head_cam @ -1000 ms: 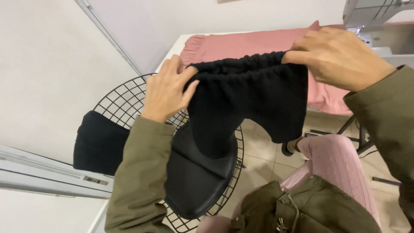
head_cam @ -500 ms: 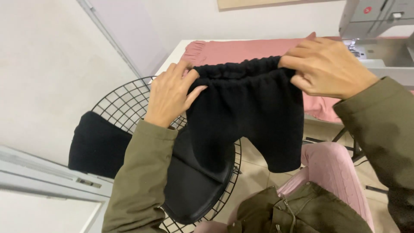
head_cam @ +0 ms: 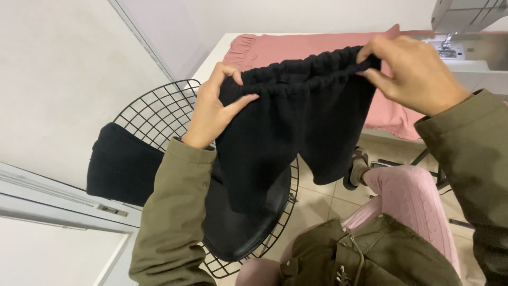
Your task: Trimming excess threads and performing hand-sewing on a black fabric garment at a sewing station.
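I hold a pair of small black fleece shorts (head_cam: 296, 127) up in the air by the gathered elastic waistband. My left hand (head_cam: 214, 108) pinches the waistband's left end, thumb across the front of the fabric. My right hand (head_cam: 415, 74) grips the right end with curled fingers. The two short legs hang down over a black wire chair (head_cam: 159, 111) with a black seat pad (head_cam: 238, 228). Both arms wear olive green sleeves.
A pink ruffled garment (head_cam: 317, 47) lies on a white table (head_cam: 211, 58) behind the shorts. A grey sewing machine (head_cam: 465, 26) stands at the upper right. More black fabric (head_cam: 121, 164) drapes over the chair's left side. Pink trousers (head_cam: 413, 201) and an olive jacket hem (head_cam: 370, 254) are below.
The shorts have been lifted a little and spread wider between my hands. The waistband is now stretched straighter and the view has shifted slightly.
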